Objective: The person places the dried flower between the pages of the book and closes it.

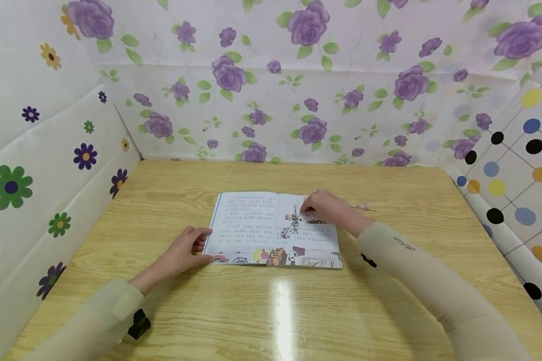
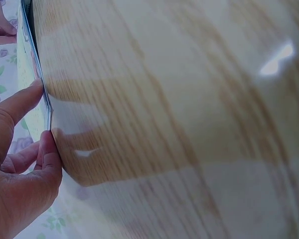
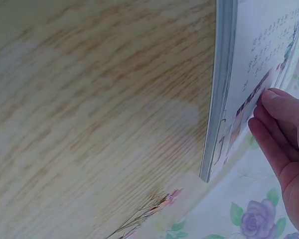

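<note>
An open book (image 1: 246, 215) lies on the table, with printed text on both pages and a coloured picture strip along the bottom. At its lower left corner my left hand (image 1: 185, 250) holds the book, thumb at the bottom edge and curled fingers at the left edge. My right hand (image 1: 327, 208) is over the upper part of the right page, thumb and fingertips drawn together. Beside those fingertips a dark, thin dried flower sprig (image 1: 291, 229) lies on the page. I cannot tell whether the right fingers pinch its stem.
A second dried sprig with pink blossoms (image 3: 162, 201) rests on the wood-grain table (image 1: 176, 185), past the book's right edge. Flower-patterned sheets (image 1: 262, 130) stand behind and to the left; a dotted sheet (image 1: 515, 165) stands on the right.
</note>
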{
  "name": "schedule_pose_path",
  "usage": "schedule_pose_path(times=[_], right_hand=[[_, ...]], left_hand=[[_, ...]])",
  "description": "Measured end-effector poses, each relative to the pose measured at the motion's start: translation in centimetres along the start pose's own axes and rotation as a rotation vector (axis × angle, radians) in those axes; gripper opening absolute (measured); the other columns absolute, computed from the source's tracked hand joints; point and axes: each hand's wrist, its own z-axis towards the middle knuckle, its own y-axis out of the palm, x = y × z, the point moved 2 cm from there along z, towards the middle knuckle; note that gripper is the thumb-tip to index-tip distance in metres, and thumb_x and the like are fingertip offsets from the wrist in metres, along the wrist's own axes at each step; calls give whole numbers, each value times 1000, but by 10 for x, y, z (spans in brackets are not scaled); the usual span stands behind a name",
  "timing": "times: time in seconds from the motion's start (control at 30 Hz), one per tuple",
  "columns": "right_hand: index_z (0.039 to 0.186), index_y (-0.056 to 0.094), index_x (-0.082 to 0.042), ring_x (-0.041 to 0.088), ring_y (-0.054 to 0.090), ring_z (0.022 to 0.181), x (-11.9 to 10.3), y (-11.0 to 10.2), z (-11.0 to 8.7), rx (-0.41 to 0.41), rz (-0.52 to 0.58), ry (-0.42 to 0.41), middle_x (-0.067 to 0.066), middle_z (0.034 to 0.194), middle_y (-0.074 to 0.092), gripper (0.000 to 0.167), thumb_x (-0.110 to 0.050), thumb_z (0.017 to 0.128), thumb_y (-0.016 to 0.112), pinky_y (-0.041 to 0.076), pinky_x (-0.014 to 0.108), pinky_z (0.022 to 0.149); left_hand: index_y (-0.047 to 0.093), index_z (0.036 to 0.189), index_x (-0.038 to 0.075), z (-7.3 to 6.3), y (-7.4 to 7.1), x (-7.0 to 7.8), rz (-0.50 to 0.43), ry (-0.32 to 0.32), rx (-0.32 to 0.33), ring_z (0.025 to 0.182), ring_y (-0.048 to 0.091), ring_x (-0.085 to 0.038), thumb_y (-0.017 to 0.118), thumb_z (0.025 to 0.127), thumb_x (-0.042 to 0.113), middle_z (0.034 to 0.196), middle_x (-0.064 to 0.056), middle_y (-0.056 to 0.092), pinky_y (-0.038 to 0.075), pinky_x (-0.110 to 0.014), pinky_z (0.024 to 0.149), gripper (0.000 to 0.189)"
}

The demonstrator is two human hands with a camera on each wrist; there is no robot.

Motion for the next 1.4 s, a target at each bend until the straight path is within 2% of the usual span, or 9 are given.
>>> schedule_pose_path(times=[0.5,0.83,1.1,1.4], right_hand=[[101,79,-11,20,72,90,0,2,3,-4,-3,7,5,99,77,14,-9,93,68,58,33,81],[101,79,-11,19,72,90,-2,1,3,-19,-4,11,5,100,77,14,-9,93,68,58,33,81],[103,77,-10,18,69,89,2,1,0,-11,21,-2,6,101,75,15,-10,89,74,57,31,78],[119,71,-10,30,63,115,-1,-11,-11,37,-23,50,11,123,67,37,-25,86,78,55,44,93]], left_hand=[[49,138,-6,-1,0,0,-16,-1,-5,96,51,-20,81,82,15,112,-16,51,50,-29,80,67],[51,136,-5,0,1,-4,-5,4,-2,92,50,-19,81,82,14,107,-14,50,48,-26,76,64],[50,137,-6,-1,2,-3,-13,10,-3,94,49,-19,81,82,15,110,-15,52,47,-23,77,66],[50,137,-7,0,1,0,-7,10,1,94,51,-20,81,82,14,110,-16,52,49,-26,79,66]])
